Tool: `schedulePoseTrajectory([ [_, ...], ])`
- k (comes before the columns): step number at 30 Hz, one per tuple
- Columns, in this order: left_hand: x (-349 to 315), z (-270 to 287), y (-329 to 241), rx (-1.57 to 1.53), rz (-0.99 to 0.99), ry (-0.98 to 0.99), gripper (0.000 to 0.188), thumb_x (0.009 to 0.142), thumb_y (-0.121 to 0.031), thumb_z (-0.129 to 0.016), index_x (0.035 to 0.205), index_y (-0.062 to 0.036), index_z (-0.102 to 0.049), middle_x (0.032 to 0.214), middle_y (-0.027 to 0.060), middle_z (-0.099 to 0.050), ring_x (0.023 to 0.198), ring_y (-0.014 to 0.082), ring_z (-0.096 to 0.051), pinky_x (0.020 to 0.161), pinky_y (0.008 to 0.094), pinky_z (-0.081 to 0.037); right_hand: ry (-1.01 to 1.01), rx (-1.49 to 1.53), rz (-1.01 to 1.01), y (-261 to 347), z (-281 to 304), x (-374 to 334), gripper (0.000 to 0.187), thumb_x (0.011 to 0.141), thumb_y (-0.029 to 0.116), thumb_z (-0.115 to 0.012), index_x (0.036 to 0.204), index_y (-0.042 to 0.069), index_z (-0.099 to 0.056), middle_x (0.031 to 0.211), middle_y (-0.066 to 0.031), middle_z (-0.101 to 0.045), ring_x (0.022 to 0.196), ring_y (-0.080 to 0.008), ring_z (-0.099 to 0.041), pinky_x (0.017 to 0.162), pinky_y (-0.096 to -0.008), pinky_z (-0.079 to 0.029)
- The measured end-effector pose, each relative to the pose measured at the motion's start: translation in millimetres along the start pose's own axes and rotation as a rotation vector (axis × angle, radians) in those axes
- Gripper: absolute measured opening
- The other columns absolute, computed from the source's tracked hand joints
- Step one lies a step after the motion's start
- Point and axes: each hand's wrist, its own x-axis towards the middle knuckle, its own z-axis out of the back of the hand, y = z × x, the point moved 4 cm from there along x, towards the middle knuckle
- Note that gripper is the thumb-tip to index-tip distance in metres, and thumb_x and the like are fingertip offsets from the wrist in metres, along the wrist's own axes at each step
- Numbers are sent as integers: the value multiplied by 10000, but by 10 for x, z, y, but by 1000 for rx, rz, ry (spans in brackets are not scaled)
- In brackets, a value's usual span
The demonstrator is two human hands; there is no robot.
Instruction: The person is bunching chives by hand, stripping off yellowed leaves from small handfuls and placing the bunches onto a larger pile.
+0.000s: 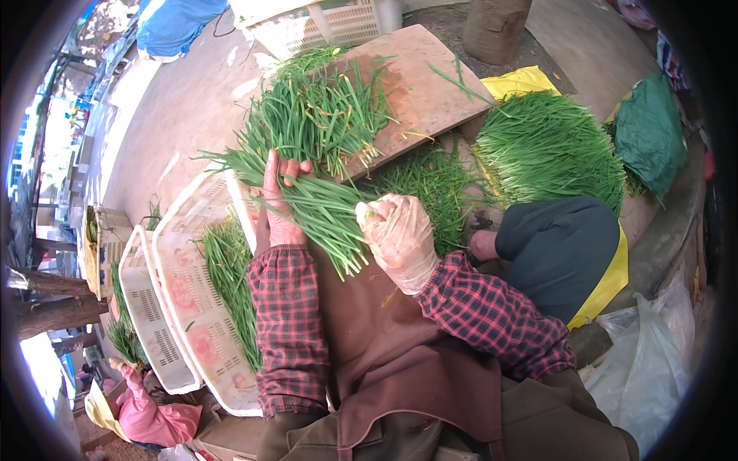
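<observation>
My left hand (281, 201) is bare and wrapped around a bunch of green chives (327, 215). The bunch lies slanted over my brown apron, its pale cut ends toward the lower right. A thin, see-through glove covers my right hand (401, 240), which is closed against the bunch's right side. Whatever its fingertips pinch is hidden. Just beyond both hands, a loose heap of chives (319, 107) covers the left part of a slanted wooden board (434, 65). Scattered green leaves (434, 184) lie beneath the board's near edge.
At right, a thick, neat pile of chives (550, 150) rests on yellow sheeting beside a green sack (649, 131). White plastic crates (184, 307) with chives stand at left. Clear plastic bags (646, 376) lie lower right. A person in pink (157, 415) sits lower left. A trunk (496, 31) rises behind.
</observation>
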Motion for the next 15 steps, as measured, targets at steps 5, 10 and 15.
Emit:
schedulePoseTrajectory([
  [5, 101, 220, -8, -55, 41, -1, 281, 940, -350, -688, 773, -195, -523, 833, 9, -609, 819, 207, -626, 757, 357, -534, -125, -97, -132, -218, 74, 221, 166, 864, 69, -654, 768, 89, -520, 711, -68, -506, 705, -268, -540, 597, -399, -428],
  [10, 178, 177, 39, -25, 59, -53, 239, 915, -361, -712, 840, -164, -600, 1082, 104, -696, 911, 257, -692, 782, 383, -576, 41, -131, -122, -170, -75, 106, 106, 833, 56, -695, 815, 66, -591, 750, -96, -574, 714, -310, -570, 610, -432, -448],
  [15, 126, 217, 47, 52, 18, -249, 240, 935, -381, -683, 810, -192, -603, 851, 58, -692, 783, 215, -661, 699, 328, -551, 134, -135, -104, -116, -58, 102, 167, 882, 92, -643, 756, 91, -533, 705, -75, -516, 677, -283, -533, 586, -422, -427],
])
